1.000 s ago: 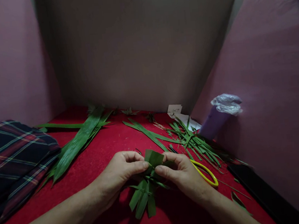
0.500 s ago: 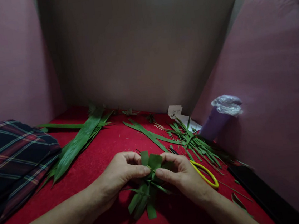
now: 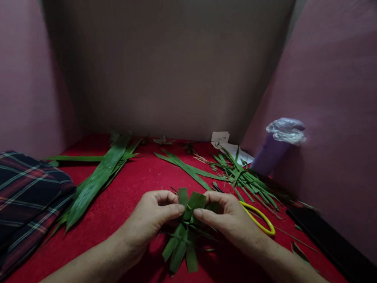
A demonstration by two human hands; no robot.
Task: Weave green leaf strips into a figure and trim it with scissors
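Between my hands is a woven piece of green leaf strips (image 3: 181, 242), its cut ends fanning downward and upward. My left hand (image 3: 156, 213) pinches its upper left side between thumb and fingers. From the other side my right hand (image 3: 225, 212) grips the upper right, thumb pressed on a broad leaf strip. A small yellowish sliver (image 3: 188, 207) shows between the two thumbs. Fingertips behind the leaves are hidden. Just beyond my right hand, yellow scissors (image 3: 260, 219) lie partly covered on the red cloth (image 3: 132, 275).
Long broad leaves (image 3: 94, 184) lie at the left by a plaid cloth (image 3: 16, 211). A heap of narrow leaf strips (image 3: 247, 180) is at the right, near white paper (image 3: 220, 138) and a purple roll in clear plastic (image 3: 271, 150). A black bar (image 3: 332, 243) runs along the right edge.
Both hands keep hold of the leaf piece, which has tilted slightly and shows more of its front. My thumbs have shifted a little upward, exposing the yellowish sliver.
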